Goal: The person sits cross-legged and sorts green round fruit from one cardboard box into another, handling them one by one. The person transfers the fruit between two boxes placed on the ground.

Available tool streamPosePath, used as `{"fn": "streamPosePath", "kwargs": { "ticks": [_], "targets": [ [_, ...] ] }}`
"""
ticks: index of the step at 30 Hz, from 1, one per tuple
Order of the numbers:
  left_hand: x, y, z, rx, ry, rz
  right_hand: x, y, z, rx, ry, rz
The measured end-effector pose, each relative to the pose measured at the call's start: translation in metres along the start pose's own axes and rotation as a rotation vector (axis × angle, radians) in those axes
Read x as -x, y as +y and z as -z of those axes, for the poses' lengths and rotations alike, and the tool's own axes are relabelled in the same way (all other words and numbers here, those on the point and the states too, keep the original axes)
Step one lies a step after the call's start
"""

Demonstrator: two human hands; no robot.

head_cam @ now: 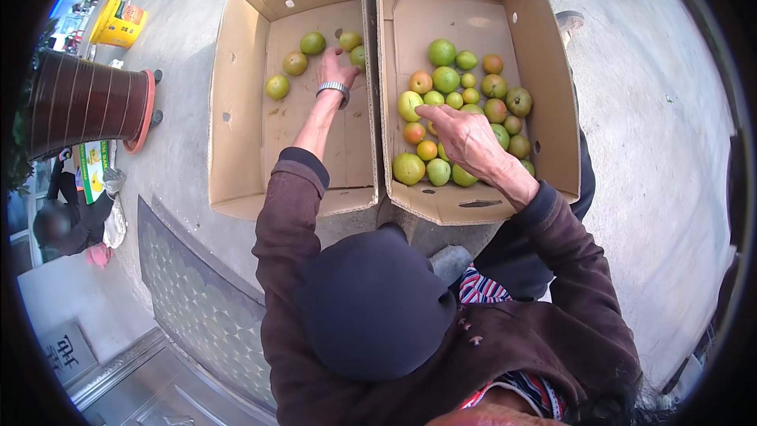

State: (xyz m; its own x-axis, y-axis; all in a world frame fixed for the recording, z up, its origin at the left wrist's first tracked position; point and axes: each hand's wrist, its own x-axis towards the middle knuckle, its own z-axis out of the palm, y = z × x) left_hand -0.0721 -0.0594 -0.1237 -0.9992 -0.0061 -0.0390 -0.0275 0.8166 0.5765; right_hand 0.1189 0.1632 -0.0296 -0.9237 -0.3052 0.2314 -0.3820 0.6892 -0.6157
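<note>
Two open cardboard boxes stand side by side in front of me. My left hand [337, 71], with a metal-banded watch [334, 90] on its wrist, reaches into the left cardboard box [239, 100]. It is among several green tomatoes [294, 63]; its thumb and fingers are spread, and two tomatoes [350, 41] lie just beyond it by the box's wall. Over the right cardboard box [553, 130] my right hand [464, 133] points its index finger to the left, touching or just above a yellow-green tomato [410, 106]. Many green and orange tomatoes [442, 52] lie around and under it; its palm side is hidden.
A large brown planter [89, 103] on a wheeled base and a yellow bucket [118, 22] stand at the left. Another person [71, 219] is at the far left, by a printed carton [94, 171]. A patterned mat [207, 307] lies at the lower left.
</note>
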Motion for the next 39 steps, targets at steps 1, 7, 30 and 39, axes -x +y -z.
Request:
{"fn": "streamPosePath", "kwargs": {
  "ticks": [1,7,30,39],
  "targets": [
    [-0.006,0.002,-0.010,0.011,-0.081,-0.009,0.003,0.003,-0.002,0.005,-0.036,-0.019],
    [-0.029,-0.002,-0.063,-0.060,-0.207,0.005,0.006,0.000,0.001,0.000,-0.137,-0.006],
    [0.084,0.136,0.109,0.438,-0.418,-0.609,-0.010,-0.009,0.032,-0.467,0.353,-0.171],
    [0.117,0.141,0.053,0.187,-0.386,-0.861,-0.008,0.001,0.043,-0.482,0.193,-0.357]
  ]
}}
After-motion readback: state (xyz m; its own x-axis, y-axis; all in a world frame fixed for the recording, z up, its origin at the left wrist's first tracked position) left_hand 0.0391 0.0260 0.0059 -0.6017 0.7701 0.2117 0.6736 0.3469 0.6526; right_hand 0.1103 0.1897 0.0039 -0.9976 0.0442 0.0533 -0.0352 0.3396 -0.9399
